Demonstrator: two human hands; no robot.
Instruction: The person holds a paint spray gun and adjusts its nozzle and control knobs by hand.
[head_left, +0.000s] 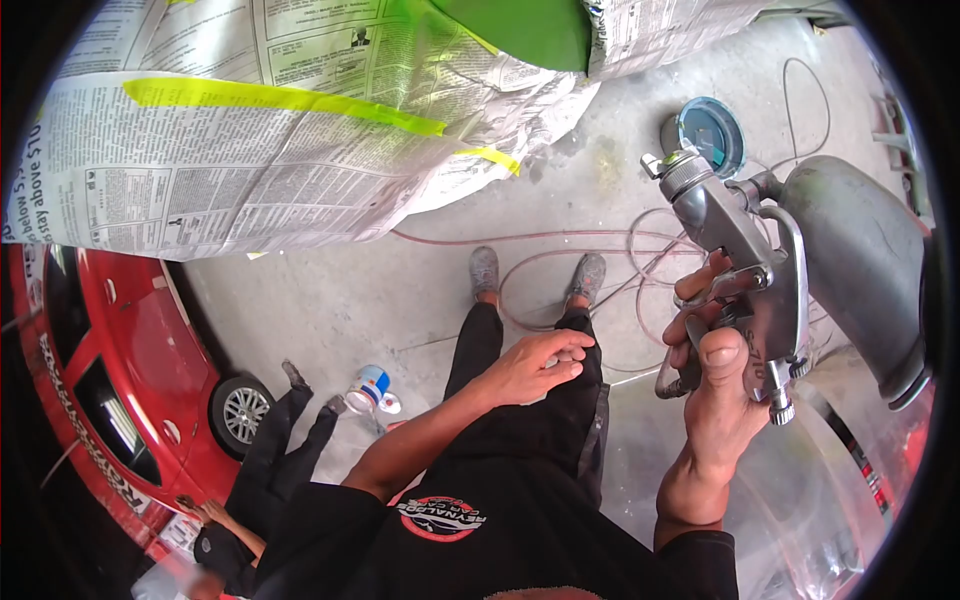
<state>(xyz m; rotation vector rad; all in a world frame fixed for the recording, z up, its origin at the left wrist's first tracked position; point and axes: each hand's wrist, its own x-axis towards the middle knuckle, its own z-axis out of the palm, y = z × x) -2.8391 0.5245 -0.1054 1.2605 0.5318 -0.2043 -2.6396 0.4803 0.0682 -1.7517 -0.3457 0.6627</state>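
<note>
My right hand [725, 400] grips a metal spray gun [758, 245], fingers wrapped round its handle and trigger, thumb along the near side. The gun's large grey paint cup [850, 255] hangs off to the right, and its nozzle points toward the top of the view. In front of my thighs is my left hand [535, 368], fingers curled inward. A pale edge shows beneath that palm; what it is I cannot make out. Ahead, a panel masked with newspaper [230, 170] and yellow-green tape [290, 97] surrounds a bright green surface [535, 30].
Hoses [560, 236] loop over the concrete floor around my feet. A blue bucket [735, 135] stands beyond the gun. At left are a red car [150, 340], a paint can [368, 385] and another person [275, 460]. Plastic sheeting [650, 440] lies at right.
</note>
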